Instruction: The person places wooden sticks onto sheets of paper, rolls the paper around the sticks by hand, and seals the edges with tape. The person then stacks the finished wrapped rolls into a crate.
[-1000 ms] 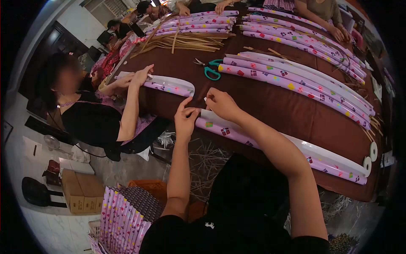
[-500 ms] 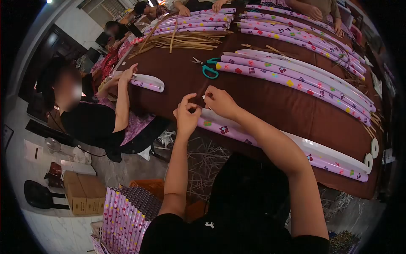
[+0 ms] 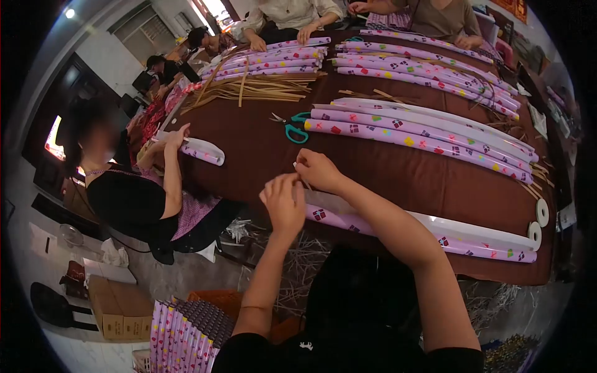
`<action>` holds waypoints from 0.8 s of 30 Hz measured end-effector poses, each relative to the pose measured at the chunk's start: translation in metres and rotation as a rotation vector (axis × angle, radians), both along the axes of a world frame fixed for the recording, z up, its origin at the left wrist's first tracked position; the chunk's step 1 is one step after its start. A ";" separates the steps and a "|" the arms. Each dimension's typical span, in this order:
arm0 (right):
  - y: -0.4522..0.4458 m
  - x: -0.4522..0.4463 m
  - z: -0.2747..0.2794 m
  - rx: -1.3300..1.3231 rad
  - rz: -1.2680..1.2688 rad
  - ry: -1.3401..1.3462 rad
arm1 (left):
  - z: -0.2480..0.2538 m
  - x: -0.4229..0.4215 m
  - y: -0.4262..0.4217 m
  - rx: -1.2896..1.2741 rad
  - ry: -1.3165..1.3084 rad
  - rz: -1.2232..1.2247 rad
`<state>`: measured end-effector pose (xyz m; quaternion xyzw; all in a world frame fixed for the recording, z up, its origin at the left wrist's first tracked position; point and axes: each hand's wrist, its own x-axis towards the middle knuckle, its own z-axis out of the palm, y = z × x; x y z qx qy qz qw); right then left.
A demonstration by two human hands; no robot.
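A sheet of purple gift-print wrapping paper point(image 3: 345, 219), partly rolled with its white inner side up, lies along the near table edge. My left hand point(image 3: 283, 204) is closed around its left end, fingers bent over the paper. Just above and to the right, my right hand point(image 3: 317, 170) is closed in a pinch near that end. Something small and pale shows at its fingertips, too small to name. Teal-handled scissors point(image 3: 296, 132) lie open beyond my hands, beside several finished-looking paper rolls point(image 3: 410, 141).
Two white tape rolls point(image 3: 542, 213) stand at the right table edge. More patterned rolls point(image 3: 429, 82) and brown strips point(image 3: 249, 93) lie farther back. A co-worker point(image 3: 134, 193) handles paper at left; other people sit across. A stack of patterned rolls point(image 3: 186, 339) stands below left.
My left hand has turned from a raised pinch to fingers folded over the paper's end. My right hand stays close by, still pinching. The camera view has shifted slightly.
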<state>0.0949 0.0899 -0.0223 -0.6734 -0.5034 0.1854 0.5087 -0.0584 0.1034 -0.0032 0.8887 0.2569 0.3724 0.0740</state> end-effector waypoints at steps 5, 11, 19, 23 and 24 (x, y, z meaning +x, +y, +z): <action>-0.004 0.030 0.016 -0.072 0.199 0.306 | -0.010 0.016 -0.073 0.077 0.122 -0.414; -0.016 0.048 0.036 -0.089 0.290 0.396 | -0.019 0.036 -0.114 0.275 0.142 -0.691; -0.053 0.087 0.091 0.014 0.124 0.389 | -0.013 0.036 -0.104 0.170 0.196 -0.771; -0.126 0.143 0.209 -0.012 -0.065 -0.264 | -0.005 0.038 -0.106 0.081 0.220 -0.794; -0.131 0.176 0.253 -0.194 -0.185 -0.559 | -0.007 0.039 -0.106 0.106 0.213 -0.803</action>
